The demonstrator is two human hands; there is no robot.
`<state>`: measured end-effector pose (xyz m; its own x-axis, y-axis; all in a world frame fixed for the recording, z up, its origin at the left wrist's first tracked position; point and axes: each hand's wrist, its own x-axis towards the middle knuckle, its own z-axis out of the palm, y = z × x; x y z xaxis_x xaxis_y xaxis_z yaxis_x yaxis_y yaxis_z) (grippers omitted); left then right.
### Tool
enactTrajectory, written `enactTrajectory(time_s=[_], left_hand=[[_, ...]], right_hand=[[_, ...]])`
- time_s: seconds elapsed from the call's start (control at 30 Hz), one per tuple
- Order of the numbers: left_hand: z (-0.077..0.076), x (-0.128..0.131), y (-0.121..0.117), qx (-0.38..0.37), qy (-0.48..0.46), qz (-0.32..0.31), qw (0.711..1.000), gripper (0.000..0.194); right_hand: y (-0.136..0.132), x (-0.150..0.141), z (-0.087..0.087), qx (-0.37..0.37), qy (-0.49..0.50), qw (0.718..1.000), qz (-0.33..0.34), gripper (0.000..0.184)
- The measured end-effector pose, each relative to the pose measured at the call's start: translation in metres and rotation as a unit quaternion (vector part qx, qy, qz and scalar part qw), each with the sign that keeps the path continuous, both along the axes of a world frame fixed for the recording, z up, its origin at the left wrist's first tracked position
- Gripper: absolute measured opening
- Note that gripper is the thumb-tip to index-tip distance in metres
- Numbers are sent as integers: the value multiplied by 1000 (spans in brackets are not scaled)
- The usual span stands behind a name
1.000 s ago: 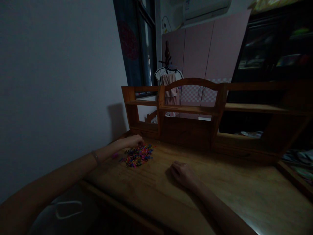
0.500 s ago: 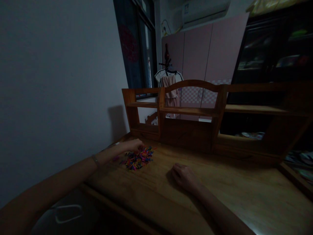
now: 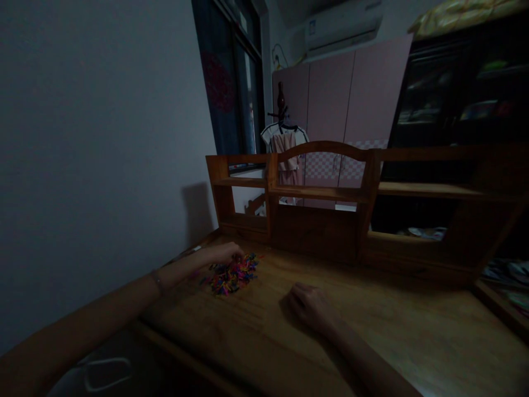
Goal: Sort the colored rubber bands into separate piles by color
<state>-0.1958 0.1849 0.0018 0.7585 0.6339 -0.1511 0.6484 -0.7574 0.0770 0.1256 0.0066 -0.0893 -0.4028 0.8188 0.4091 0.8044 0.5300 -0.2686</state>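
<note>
A pile of small, thin multicoloured pieces (image 3: 235, 277) lies on the wooden desk (image 3: 264, 314); they are too small and dark to name. Above the pile's back edge is my left hand (image 3: 226, 253), its fingers bent down and closed at the pieces. Whatever is between those fingertips is hidden. My right hand (image 3: 311, 305) rests on the desk to the right of the pile, apart from it. Its fingers are curled in a loose fist, with nothing visible in them.
A wooden shelf unit (image 3: 318, 191) stands along the desk's back edge. The white wall (image 3: 103, 138) borders the left side. Below the desk's front edge, a white curved handle-like frame (image 3: 108, 375) shows at lower left. Clothes (image 3: 285, 146) hang behind the shelf.
The view has tilted up slightly, so the scene sits a little lower. My left hand stays at the pile with its fingers shifted slightly. My right hand keeps its place on the desk.
</note>
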Motion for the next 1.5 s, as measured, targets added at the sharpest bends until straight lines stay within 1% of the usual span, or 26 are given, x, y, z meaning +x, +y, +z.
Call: enactTrajectory(time_s=[0.17,0.27,0.57,0.7,0.8,0.87,1.1,1.23,1.5], left_hand=[[0,1,1,36,-2,26,999,19],[1,1,-1,41,-5,26,999,14],[-5,-2,2,14,-40,-14,999,21],[-4,-2,1,-1,-41,-26,999,30],[-2,-1,0,-6,-40,-28,999,33],[-3,-1,1,-5,-39,-26,999,30],[-5,-3,5,11,-28,-12,999,9],[-3,-3,3,6,-23,-13,1000,7],[4,0,-5,-13,-25,-27,999,11]], right_hand=[[0,-1,1,-2,-2,1000,-3,22],[0,-1,2,-3,-2,1000,-2,22],[1,1,-2,-6,0,1000,0,23],[2,1,-3,-5,4,1000,-1,24],[1,1,-3,-4,3,1000,4,24],[1,1,-2,-2,2,1000,4,23],[0,0,0,3,-12,1000,-3,23],[0,0,2,0,-4,1000,10,23],[-2,1,3,0,-6,1000,7,23]])
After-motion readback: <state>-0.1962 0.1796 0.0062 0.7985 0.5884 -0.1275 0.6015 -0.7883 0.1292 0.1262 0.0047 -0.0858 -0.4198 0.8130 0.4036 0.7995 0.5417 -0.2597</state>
